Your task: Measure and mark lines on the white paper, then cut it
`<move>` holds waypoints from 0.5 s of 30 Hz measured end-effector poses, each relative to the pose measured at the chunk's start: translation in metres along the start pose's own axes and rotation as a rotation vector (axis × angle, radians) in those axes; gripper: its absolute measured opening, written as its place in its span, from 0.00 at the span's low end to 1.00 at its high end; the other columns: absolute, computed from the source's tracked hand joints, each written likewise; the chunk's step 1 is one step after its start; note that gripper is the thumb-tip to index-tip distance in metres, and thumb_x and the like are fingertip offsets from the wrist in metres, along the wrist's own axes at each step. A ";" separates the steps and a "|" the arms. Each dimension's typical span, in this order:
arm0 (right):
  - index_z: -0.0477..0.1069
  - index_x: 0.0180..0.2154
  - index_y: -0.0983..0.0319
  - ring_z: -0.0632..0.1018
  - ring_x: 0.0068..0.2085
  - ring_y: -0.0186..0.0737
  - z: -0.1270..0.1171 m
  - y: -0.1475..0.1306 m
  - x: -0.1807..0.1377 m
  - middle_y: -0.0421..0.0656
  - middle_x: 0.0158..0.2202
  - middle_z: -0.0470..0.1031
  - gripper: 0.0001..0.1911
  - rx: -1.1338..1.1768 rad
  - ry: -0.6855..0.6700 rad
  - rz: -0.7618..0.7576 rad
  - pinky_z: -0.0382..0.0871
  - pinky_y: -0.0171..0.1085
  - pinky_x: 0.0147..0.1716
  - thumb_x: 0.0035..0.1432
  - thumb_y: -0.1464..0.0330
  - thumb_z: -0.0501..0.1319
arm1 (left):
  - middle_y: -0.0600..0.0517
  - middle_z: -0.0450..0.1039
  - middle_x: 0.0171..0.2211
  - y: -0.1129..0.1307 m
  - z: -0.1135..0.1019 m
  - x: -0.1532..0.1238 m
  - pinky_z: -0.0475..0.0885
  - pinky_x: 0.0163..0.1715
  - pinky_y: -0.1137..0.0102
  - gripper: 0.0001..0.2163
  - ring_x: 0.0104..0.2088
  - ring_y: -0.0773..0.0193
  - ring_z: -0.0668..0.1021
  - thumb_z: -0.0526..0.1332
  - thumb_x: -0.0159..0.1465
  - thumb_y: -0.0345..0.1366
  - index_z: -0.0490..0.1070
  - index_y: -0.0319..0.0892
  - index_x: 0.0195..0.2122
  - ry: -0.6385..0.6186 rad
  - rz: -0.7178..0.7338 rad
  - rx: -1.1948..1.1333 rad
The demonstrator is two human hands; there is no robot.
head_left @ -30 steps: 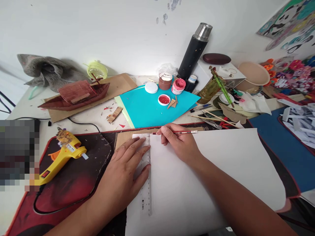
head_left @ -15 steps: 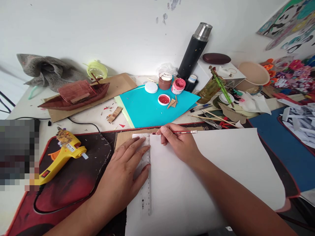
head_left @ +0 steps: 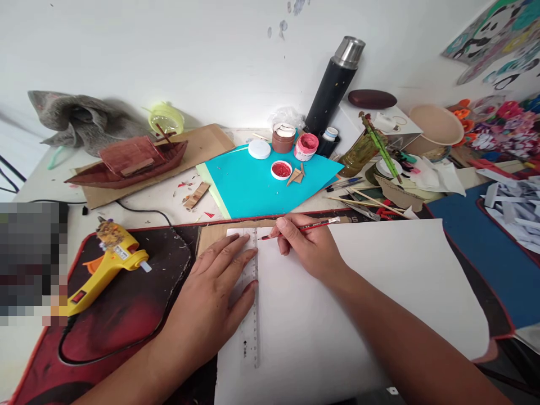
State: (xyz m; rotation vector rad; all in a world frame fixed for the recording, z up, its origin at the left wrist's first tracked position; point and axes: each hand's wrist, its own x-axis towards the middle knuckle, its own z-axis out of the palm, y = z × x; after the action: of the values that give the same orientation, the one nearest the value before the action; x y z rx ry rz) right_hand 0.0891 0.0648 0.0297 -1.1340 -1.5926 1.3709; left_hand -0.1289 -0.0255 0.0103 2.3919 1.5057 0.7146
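Note:
My left hand lies flat with its fingers spread over a clear ruler, pressing it against a large white sheet of paper. The ruler runs up and down near the sheet's left edge, partly hidden under my fingers. Pinched in my right hand is a red and black pencil. Its tip points left, close beside the ruler's right edge near the top of the sheet. I cannot tell whether the tip touches the paper.
A yellow glue gun with its cord lies to the left. Behind stand a reddish-brown model boat on cardboard, turquoise paper with open paint jars, and a black flask. Scissors and sticks lie beyond the sheet.
The pencil's tip has dropped a little down along the ruler's edge, and its rear end has tilted up. My left hand and the ruler have stayed in place.

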 end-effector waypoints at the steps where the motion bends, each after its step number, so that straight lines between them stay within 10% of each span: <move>1: 0.78 0.33 0.58 0.76 0.27 0.40 0.000 0.000 0.000 0.39 0.22 0.74 0.29 0.002 -0.010 -0.003 0.72 0.40 0.32 0.72 0.41 0.60 | 0.43 0.71 0.70 0.000 0.000 0.000 0.72 0.67 0.44 0.19 0.71 0.44 0.70 0.59 0.75 0.38 0.70 0.45 0.66 -0.002 0.002 0.002; 15: 0.77 0.31 0.58 0.75 0.27 0.39 0.001 -0.001 0.000 0.38 0.22 0.73 0.28 -0.010 -0.024 -0.008 0.71 0.40 0.32 0.73 0.44 0.61 | 0.43 0.70 0.71 0.000 -0.001 0.000 0.71 0.67 0.46 0.19 0.71 0.45 0.70 0.59 0.75 0.38 0.70 0.45 0.66 -0.008 0.007 0.013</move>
State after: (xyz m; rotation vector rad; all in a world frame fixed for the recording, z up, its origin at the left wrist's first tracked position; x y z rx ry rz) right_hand 0.0885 0.0641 0.0310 -1.1195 -1.6212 1.3775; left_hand -0.1295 -0.0253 0.0107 2.4080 1.5037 0.6984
